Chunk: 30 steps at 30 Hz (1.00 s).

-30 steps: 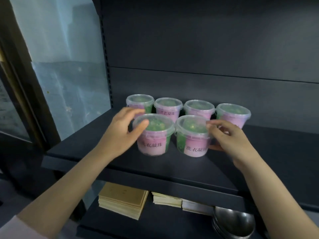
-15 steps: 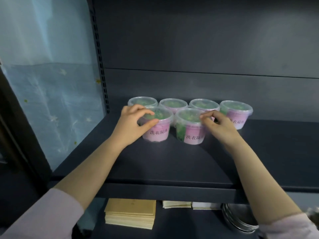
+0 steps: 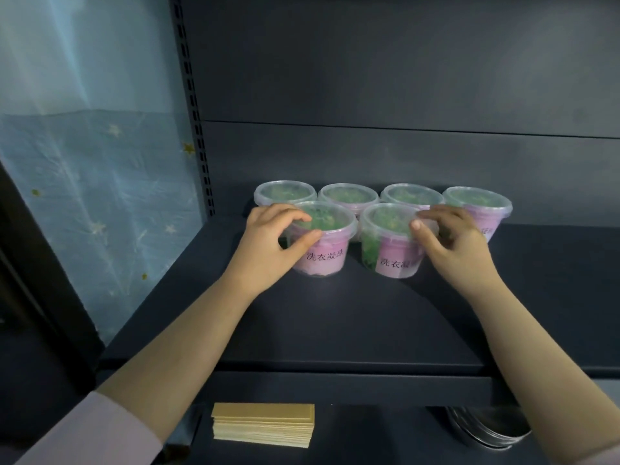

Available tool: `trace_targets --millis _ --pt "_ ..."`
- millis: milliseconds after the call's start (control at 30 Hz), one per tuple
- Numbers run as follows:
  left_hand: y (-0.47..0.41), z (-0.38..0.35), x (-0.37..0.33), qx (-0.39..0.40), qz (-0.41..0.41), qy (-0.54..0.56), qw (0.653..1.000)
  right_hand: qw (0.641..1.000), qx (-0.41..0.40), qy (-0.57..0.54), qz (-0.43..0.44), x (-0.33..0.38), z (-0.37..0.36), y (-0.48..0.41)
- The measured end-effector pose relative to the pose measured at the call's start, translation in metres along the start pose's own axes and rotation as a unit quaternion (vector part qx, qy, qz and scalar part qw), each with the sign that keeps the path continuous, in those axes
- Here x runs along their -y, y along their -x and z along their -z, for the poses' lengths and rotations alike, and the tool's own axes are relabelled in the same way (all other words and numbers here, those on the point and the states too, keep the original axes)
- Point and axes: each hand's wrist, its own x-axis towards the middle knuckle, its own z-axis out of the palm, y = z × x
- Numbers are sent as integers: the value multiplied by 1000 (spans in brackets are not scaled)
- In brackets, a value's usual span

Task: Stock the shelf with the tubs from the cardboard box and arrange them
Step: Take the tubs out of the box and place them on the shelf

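6 tubs [image 3: 349, 196] on shelf [image 3: 335, 323]: 4 in far row, 2 near; left hand [image 3: 268, 245] curls round near-left tub [image 3: 327, 253] at rim; right hand [image 3: 453, 245] grips near-right tub [image 3: 392, 256] likewise. Thin clear plastic, judged light, smooth, squashable; hold under the stiffer rim.

The tubs [image 3: 323, 260] were clear with pink labels, dark letters and green bits inside, and the shelf [image 3: 335, 323] was dark grey-blue. The sheet [image 3: 100, 196] was light blue with little gold and white stars. The cards [image 3: 263, 426] were pale yellow, the bowls [image 3: 486, 431] silver, and the sleeve [image 3: 94, 434] soft pink.
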Motion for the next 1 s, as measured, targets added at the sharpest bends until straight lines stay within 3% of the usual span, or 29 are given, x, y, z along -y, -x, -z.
trace_targets --millis 200,433,667,800,1000 --pt "-2 0 8 24 -38 -33 998 995 35 36 87 7 8 9" --pt "-1 2 5 25 -30 -43 998 994 34 49 95 7 7 8" --pt "3 8 -15 30 -38 -100 994 997 47 28 51 26 17 18" --pt "-14 14 -44 34 -98 -160 982 985 57 138 82 49 76 5" --pt "-37 -12 -142 19 -133 -153 979 961 32 272 45 72 205 33"
